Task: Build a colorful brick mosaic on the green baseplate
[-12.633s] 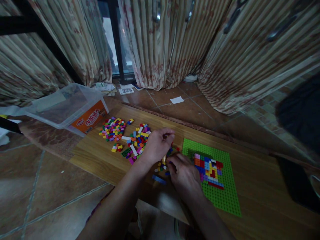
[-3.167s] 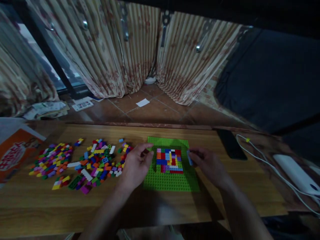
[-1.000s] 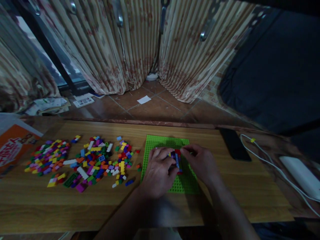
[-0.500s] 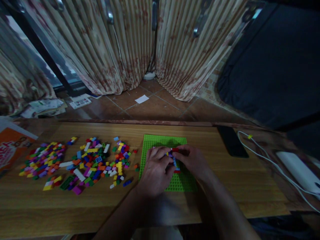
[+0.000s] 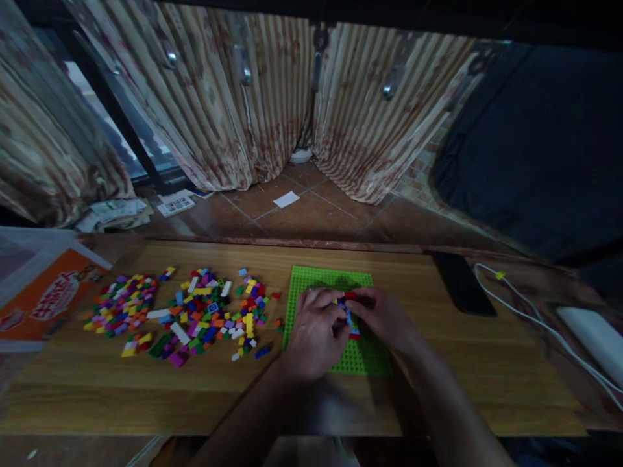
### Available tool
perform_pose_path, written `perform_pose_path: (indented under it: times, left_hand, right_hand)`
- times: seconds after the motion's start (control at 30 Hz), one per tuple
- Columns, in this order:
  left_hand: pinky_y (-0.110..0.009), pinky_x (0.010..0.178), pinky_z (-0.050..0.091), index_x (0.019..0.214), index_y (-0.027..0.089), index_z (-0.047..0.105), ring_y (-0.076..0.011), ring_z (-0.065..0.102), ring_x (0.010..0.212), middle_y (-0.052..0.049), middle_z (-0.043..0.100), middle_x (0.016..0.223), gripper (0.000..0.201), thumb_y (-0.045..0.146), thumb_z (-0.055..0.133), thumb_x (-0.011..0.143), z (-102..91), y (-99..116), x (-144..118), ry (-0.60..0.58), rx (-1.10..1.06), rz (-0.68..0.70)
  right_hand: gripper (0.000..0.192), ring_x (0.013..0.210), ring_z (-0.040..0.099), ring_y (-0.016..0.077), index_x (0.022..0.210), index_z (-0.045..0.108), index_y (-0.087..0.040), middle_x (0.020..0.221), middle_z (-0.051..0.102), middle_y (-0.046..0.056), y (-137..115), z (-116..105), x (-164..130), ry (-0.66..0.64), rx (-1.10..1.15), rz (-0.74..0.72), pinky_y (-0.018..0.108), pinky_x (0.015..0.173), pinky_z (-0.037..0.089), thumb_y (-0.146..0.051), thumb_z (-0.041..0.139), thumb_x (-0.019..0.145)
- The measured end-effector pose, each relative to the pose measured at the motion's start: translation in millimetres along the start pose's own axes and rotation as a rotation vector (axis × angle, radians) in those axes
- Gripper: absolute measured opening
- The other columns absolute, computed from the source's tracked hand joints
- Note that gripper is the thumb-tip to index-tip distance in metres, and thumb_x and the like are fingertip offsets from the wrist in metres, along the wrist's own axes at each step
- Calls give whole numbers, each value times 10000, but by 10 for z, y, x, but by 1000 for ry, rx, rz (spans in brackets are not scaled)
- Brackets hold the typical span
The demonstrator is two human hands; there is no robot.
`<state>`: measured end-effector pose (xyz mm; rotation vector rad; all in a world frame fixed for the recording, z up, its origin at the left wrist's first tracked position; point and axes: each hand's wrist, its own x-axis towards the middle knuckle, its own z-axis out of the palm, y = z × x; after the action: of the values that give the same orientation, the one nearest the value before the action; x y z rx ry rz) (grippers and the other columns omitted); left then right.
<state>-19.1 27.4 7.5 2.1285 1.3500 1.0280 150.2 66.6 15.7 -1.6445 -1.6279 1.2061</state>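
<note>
both hands on flat green studded baseplate [image 5: 311,282] at table centre. left hand [image 5: 316,331] and right hand [image 5: 387,319] pinch narrowly at small multicoloured brick patch [image 5: 349,316]; baseplate mostly bare. loose coloured bricks [image 5: 195,311] at 9 o'clock remain plentiful.

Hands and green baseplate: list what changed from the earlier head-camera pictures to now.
The left hand left the loose bricks and moved right onto the green baseplate. The right hand, earlier pinching a blue brick beside the mosaic, closed in over it. Both now cover the brick mosaic. The loose bricks, phone and cable stayed put.
</note>
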Motion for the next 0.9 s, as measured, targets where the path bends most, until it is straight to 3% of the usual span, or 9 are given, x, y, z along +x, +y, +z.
perform_pose_path:
  times: [0.13, 0.2, 0.33, 0.6, 0.7, 0.8, 0.9]
  left_hand:
    - [-491, 1023, 413, 831, 223, 669, -257, 536, 1160, -49, 645, 1206, 127, 137, 681, 739, -72, 20, -10, -21, -42, 7]
    - [-463, 1012, 437, 874, 221, 675, -245, 551, 1151, -57, 648, 1189, 155, 138, 674, 743, -149, 24, -20, -7, -91, 4]
    - [-421, 961, 484, 884, 213, 675, -217, 588, 1109, -65, 664, 1142, 130, 134, 625, 794, -315, -16, -41, 71, -180, -31]
    - [-378, 926, 491, 880, 216, 687, -193, 625, 1014, -47, 704, 1036, 144, 119, 598, 821, -520, -174, -19, 248, -220, -79]
    - [-369, 935, 475, 860, 217, 700, -196, 631, 1004, -51, 710, 1033, 136, 137, 595, 828, -746, -281, 15, 368, -245, -110]
    - [-331, 892, 470, 840, 200, 715, -186, 642, 932, -49, 719, 978, 115, 184, 602, 826, -1069, -444, 21, 577, -345, -230]
    - [-250, 695, 455, 789, 168, 718, -139, 602, 715, -15, 690, 755, 90, 222, 647, 779, -1372, -608, -23, 824, -535, -390]
  right_hand:
    - [364, 851, 675, 217, 977, 670, -191, 908, 723, 54, -48, -86, -67, -133, 139, 77, 347, 742, 536, -507, 621, 805]
    - [373, 883, 673, 218, 1016, 664, -191, 946, 725, 58, -48, -111, -96, -171, 138, 60, 352, 780, 534, -468, 688, 766]
    - [459, 824, 672, 212, 1046, 645, -182, 939, 725, 60, -3, -101, -104, -171, 83, 17, 353, 755, 532, -360, 799, 653]
    - [509, 836, 692, 247, 1043, 647, -176, 929, 733, 86, 4, -81, -93, -164, -5, 71, 380, 766, 548, -411, 804, 620]
    - [558, 872, 697, 291, 1048, 656, -186, 945, 739, 99, 19, -121, -85, -161, -39, 82, 422, 784, 553, -464, 805, 588]
    - [633, 913, 699, 309, 1133, 635, -181, 982, 742, 114, -48, -213, -67, -242, -62, 96, 414, 788, 554, -503, 787, 609]
    - [654, 833, 710, 304, 1142, 643, -181, 901, 754, 98, -257, -256, -65, -102, -178, 71, 391, 707, 552, -565, 742, 623]
